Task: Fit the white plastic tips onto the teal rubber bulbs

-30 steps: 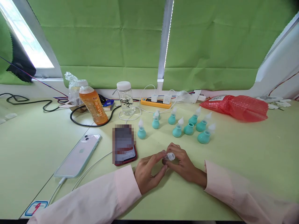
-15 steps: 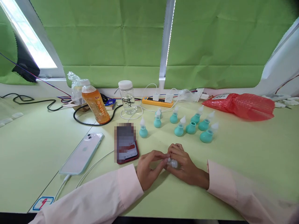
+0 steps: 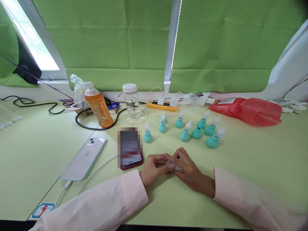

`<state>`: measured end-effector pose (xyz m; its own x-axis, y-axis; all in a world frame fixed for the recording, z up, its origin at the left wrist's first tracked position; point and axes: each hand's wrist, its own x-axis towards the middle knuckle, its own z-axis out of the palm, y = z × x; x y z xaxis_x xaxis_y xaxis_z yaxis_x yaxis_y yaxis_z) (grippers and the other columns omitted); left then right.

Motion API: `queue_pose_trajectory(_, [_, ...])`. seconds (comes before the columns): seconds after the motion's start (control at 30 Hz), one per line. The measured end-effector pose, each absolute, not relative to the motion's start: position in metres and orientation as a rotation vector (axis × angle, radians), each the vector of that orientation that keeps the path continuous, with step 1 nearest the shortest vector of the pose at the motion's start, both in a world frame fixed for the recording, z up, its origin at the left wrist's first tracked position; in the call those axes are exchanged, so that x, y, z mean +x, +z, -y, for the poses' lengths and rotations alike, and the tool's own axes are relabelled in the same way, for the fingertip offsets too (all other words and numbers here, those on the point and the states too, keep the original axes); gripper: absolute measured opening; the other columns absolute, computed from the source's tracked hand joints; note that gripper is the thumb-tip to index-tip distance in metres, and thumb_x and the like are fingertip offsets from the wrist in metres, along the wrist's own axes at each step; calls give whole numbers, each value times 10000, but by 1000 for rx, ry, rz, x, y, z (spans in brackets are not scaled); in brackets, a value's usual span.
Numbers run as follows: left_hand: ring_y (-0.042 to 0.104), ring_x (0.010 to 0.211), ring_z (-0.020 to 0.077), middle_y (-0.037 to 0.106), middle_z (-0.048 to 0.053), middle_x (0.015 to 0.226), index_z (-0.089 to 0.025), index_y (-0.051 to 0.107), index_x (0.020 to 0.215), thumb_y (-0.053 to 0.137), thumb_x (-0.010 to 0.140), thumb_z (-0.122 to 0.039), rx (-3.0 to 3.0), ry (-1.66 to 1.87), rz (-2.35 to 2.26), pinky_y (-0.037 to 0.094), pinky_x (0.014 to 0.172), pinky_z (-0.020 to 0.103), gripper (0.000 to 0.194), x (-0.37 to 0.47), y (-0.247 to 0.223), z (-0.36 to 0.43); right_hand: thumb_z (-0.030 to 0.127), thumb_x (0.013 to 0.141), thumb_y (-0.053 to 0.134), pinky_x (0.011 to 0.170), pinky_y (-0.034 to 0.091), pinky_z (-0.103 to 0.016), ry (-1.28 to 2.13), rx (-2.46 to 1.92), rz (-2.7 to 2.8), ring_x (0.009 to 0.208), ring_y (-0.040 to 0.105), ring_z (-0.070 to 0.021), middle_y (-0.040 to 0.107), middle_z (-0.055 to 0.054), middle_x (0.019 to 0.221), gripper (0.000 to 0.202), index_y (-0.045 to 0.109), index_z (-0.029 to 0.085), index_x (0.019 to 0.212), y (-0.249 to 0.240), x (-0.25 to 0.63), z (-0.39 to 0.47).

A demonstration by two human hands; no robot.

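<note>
Close together over the table, my left hand and my right hand both grip a small translucent plastic nozzle piece. Fingers cover most of it, so its full shape is hidden. The left thumb and fingertips pinch its left end; the right fingers curl round it from the other side. Beyond the hands stand several teal rubber bulbs with clear pointed tips, such as a bulb and a tilted bulb at the right. One teal bulb has an open mouth and no tip.
A phone in a red case lies left of my hands, with a pale phone on its cable farther left. Behind are an orange drink bottle, a clear water bottle, a yellow power strip and a red plastic bag.
My fingers have shifted around the clear piece and now cover more of it. The right index finger has reached over toward the left fingertips. The bulbs stay in place.
</note>
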<state>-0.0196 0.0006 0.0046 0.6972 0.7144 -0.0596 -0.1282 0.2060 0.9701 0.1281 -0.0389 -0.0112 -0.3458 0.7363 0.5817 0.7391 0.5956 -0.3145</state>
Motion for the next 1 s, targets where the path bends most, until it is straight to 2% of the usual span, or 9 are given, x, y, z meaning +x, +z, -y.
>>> queue_pose_trajectory(0.13, [572, 584, 142, 634, 72, 641, -76, 631, 734, 680, 582, -308, 1236, 739, -707, 465, 592, 268, 281, -20, 6, 0, 210, 782, 483, 640, 393, -326, 3, -1147, 2120, 732, 404, -163, 424, -35, 773, 454, 347, 237, 1215, -8, 132, 38])
queue_pose_trajectory(0.27, [566, 477, 140, 631, 79, 540, -66, 614, 624, 683, 557, -363, 1149, 806, -833, 471, 507, 263, 313, -21, 8, -4, 222, 706, 535, 717, 403, -363, 39, -1161, 2136, 840, 433, -194, 444, -77, 897, 506, 367, 168, 1181, 7, 150, 35])
queue_pose_trajectory(0.4, [555, 415, 136, 636, 98, 526, -60, 593, 574, 677, 562, -375, 1127, 776, -850, 458, 445, 252, 326, -20, 7, -7, 226, 692, 529, 705, 416, -354, 122, -1245, 2332, 836, 455, -196, 464, -88, 908, 344, 491, 157, 1027, 15, 166, 28])
queue_pose_trajectory(0.53, [557, 435, 127, 633, 81, 525, -69, 583, 620, 677, 576, -345, 1144, 795, -816, 457, 452, 238, 295, -20, 6, -7, 240, 778, 447, 648, 426, -324, 153, -1319, 2481, 757, 483, -172, 501, -74, 826, 167, 545, 152, 881, 10, 167, 24])
queue_pose_trajectory(0.67, [544, 449, 117, 617, 44, 502, -88, 574, 757, 683, 576, -330, 1175, 818, -821, 448, 465, 230, 321, -21, 6, -8, 228, 809, 417, 644, 433, -324, 69, -1315, 2437, 763, 498, -175, 525, -77, 829, 190, 528, 156, 945, 1, 160, 24])
queue_pose_trajectory(0.8, [487, 414, 84, 577, 18, 466, -94, 574, 741, 623, 643, -350, 1254, 816, -826, 396, 438, 203, 279, -21, 6, -8, 256, 790, 463, 673, 439, -347, -40, -1295, 2305, 798, 506, -191, 543, -80, 848, 232, 503, 164, 999, -1, 161, 23])
queue_pose_trajectory(1.0, [442, 438, 65, 533, -15, 498, -113, 536, 709, 673, 576, -267, 1322, 802, -829, 355, 451, 194, 246, -20, 4, -7, 175, 738, 510, 730, 429, -345, -476, -1212, 1943, 815, 515, -187, 549, -61, 866, 210, 504, 206, 945, 45, 193, 22])
